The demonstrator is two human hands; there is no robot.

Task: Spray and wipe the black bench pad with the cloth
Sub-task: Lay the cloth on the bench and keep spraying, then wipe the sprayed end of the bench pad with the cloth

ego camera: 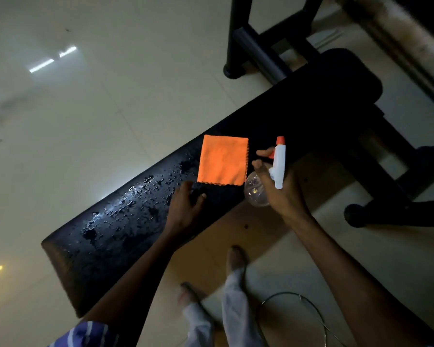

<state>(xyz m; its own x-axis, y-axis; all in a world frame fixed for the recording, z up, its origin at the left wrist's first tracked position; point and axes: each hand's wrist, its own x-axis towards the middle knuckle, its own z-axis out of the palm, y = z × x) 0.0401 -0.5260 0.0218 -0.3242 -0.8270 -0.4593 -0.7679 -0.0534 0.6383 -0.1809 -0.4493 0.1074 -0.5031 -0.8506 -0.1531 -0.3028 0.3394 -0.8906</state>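
striped blue-and-white sleeve [85, 334]: at the bottom edge, on the person's left arm.

feet and pale trouser legs [232, 296]: blurred, standing on the floor [85, 108] beside the near long edge of the bench.

thin wire loop [308, 306]: curved, lying on the floor to the right of the feet.

brown mat or board [236, 226]: on the floor under the bench's near side.

black bench pad [125, 221]: long surface running diagonally from lower left to upper right; its lower-left half is beaded with droplets and wet patches that catch the light; the upper-right end is dark and shows no detail.

left hand [186, 209]: grip slack, fingers spread and loosely bent over the wet pad just below the cloth's lower-left corner, holding nothing; whether it touches the pad cannot be told.

right hand [278, 186]: grip closed round the neck of the spray bottle, forefinger lying across the orange trigger.

spray bottle [277, 164]: clear rounded body, white head, orange nozzle tip; held above the pad's near edge, just right of the cloth, nozzle pointing away from the person.

orange cloth [223, 160]: folded to a flat rectangle with zigzag edges, lying on the pad about midway along it, between the two hands.

black metal frame [256, 46]: tubes and feet beyond the pad's far end.
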